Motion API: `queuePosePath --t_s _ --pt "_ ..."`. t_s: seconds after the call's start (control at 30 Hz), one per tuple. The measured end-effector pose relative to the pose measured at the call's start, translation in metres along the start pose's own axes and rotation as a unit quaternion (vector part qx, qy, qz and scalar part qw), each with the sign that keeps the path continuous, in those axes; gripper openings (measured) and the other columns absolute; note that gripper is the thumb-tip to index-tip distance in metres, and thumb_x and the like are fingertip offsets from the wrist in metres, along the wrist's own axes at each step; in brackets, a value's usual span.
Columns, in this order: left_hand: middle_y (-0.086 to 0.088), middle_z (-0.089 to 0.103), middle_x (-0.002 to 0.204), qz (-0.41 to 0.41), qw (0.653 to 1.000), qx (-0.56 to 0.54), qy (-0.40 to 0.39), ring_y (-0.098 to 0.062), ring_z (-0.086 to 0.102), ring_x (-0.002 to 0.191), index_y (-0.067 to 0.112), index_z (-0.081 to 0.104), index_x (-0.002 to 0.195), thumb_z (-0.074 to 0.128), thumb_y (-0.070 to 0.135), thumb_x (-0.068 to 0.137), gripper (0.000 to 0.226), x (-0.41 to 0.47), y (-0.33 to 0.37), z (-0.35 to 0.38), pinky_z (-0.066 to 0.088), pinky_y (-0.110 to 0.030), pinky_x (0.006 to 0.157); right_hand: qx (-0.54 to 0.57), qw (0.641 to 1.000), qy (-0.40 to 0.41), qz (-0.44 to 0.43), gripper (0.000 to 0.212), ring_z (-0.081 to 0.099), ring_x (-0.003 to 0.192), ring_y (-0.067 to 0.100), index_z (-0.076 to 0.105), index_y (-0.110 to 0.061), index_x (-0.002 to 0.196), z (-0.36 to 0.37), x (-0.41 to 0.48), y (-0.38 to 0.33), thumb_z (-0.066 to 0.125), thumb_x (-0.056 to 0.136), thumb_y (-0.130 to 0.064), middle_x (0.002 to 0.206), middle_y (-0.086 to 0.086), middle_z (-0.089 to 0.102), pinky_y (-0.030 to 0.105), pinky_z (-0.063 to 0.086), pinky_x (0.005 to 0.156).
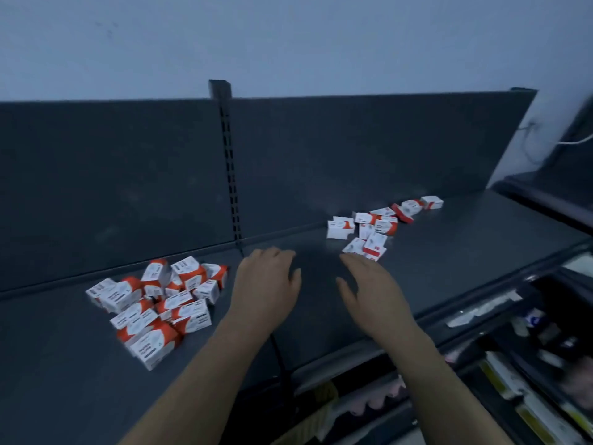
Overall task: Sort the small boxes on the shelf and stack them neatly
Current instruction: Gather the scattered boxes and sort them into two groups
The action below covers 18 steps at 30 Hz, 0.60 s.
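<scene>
Two loose heaps of small white-and-red boxes lie on the dark grey shelf [449, 252]. The left heap [157, 306] holds several boxes jumbled at all angles. The right heap [375, 228] is strung out along the back panel, with one box [432, 202] at its far end. My left hand [268, 284] hovers over the bare shelf between the heaps, fingers relaxed, holding nothing. My right hand [369, 290] is beside it, fingers extended, its fingertips just short of the nearest box [373, 247] of the right heap.
A slotted upright post [229, 162] splits the dark back panel. Lower shelves [513, 364] at the bottom right hold other packaged goods. A white wall rises behind. A dark unit with a white cable [574, 141] stands at the far right.
</scene>
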<state>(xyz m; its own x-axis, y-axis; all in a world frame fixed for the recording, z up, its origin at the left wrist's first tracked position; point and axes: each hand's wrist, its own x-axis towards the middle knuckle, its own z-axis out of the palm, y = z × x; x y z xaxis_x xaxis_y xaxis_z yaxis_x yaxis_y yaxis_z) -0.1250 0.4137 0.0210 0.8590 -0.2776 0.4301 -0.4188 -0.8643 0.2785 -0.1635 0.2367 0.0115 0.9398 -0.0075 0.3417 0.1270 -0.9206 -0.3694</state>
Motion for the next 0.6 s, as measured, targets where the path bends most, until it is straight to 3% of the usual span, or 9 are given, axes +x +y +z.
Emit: queuePosePath --t_s 0.13,0.33,0.43,0.6 --pt "0.000 0.061 0.116 0.031 0.999 -0.019 -0.024 -0.020 0.053 0.105 0.017 0.059 0.118 0.045 0.034 0.095 0.032 0.017 0.040 0.023 0.039 -0.031 0.089 -0.027 0.999 0.010 0.040 0.045 0.046 0.127 0.021 0.048 -0.012 0.136 -0.024 -0.009 0.047 0.054 0.094 -0.024 0.138 0.004 0.052 0.029 0.032 0.107" --pt "0.003 0.064 0.110 0.050 0.998 -0.018 -0.030 -0.019 0.054 0.098 0.021 0.060 0.115 0.045 0.035 0.094 0.029 0.056 0.101 0.059 0.042 -0.031 0.081 -0.055 0.995 -0.009 0.080 0.049 0.034 0.137 0.014 0.038 -0.017 0.144 -0.058 -0.003 0.124 0.045 0.098 -0.033 0.148 -0.002 0.040 0.024 0.021 0.112" --pt "0.002 0.064 0.113 0.036 0.999 -0.001 -0.027 -0.020 0.055 0.102 0.021 0.061 0.116 0.045 0.037 0.093 0.032 0.080 0.132 0.081 0.042 -0.033 0.083 -0.056 0.995 -0.017 0.078 0.049 0.035 0.136 0.014 0.039 -0.016 0.143 -0.072 0.007 0.167 0.045 0.098 -0.032 0.148 -0.001 0.041 0.023 0.021 0.112" --pt "-0.002 0.065 0.102 -0.013 0.999 0.007 -0.047 -0.024 0.056 0.096 0.017 0.059 0.095 0.049 0.035 0.091 0.021 0.124 0.165 0.120 0.037 -0.032 0.071 -0.043 0.997 -0.014 0.063 0.046 0.042 0.131 0.016 0.044 -0.011 0.139 -0.089 0.028 0.228 0.050 0.096 -0.026 0.143 0.002 0.047 0.020 0.025 0.108"
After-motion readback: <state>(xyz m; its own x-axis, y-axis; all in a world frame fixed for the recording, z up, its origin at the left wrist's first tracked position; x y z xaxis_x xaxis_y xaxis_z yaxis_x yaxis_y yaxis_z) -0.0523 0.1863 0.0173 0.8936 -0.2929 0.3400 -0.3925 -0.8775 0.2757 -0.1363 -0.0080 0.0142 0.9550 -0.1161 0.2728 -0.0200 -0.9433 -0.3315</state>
